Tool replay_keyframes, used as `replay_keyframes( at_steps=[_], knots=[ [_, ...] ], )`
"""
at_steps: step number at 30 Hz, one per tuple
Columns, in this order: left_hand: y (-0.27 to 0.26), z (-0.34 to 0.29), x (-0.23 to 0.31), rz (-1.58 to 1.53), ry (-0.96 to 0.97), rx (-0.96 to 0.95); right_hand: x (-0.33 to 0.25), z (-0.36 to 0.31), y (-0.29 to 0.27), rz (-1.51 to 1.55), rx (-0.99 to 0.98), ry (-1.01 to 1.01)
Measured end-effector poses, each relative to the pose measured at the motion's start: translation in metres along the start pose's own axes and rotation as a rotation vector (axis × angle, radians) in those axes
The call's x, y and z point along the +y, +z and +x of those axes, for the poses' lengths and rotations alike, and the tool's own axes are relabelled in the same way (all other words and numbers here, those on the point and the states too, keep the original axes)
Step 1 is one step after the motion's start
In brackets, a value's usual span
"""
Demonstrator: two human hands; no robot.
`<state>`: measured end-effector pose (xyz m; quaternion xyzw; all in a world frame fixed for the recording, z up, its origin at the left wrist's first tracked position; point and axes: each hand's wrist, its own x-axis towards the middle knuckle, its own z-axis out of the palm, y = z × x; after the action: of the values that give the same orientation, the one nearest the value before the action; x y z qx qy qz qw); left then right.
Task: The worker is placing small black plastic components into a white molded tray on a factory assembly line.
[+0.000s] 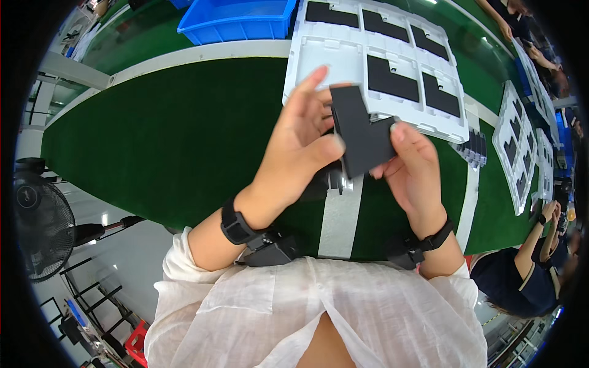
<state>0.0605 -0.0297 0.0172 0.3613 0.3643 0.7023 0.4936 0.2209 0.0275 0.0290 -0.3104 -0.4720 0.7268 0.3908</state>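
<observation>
Between my two hands is a flat black L-shaped piece [366, 144], raised above the green table and slightly tilted. My left hand [293, 144] grips its left edge, thumb on the near face and index finger stretched upward. With thumb on top and fingers beneath, my right hand [416, 161] pinches the short arm of the L. Just beyond is a white moulded tray [455, 130] with similar black L-shaped pieces [392, 78] in several compartments. Its near left compartment shows white bottom. Below the held piece, a small clear and dark object [336, 181] is partly hidden.
A blue bin [236, 27] stands at the back, left of the tray. Small dark parts in clear plastic [473, 148] lie right of it. Another loaded white tray [514, 147] is farther right, near other people [521, 270]. A black fan [43, 224] stands left.
</observation>
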Motion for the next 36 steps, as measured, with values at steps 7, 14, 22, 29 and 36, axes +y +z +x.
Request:
replay_keyframes(
  at_steps=[7,14,22,29,36],
  knots=[
    [-0.010,0.011,0.026,0.209,0.344,-0.443,0.014,-0.006,-0.010,0.548,-0.611,0.605],
    [0.006,0.002,0.027,0.428,0.153,-0.104,-0.013,-0.008,0.000,-0.372,-0.141,-0.193],
    [0.007,0.005,0.030,0.102,-0.199,-0.072,-0.004,-0.011,0.006,-0.524,-0.084,-0.254],
    [-0.004,0.005,0.026,-0.071,-0.270,-0.259,-0.001,-0.007,0.001,-0.141,-0.136,0.001],
    [0.005,-0.005,0.013,-0.167,-0.111,-0.452,0.011,-0.003,-0.003,0.360,-0.320,0.173]
  ],
)
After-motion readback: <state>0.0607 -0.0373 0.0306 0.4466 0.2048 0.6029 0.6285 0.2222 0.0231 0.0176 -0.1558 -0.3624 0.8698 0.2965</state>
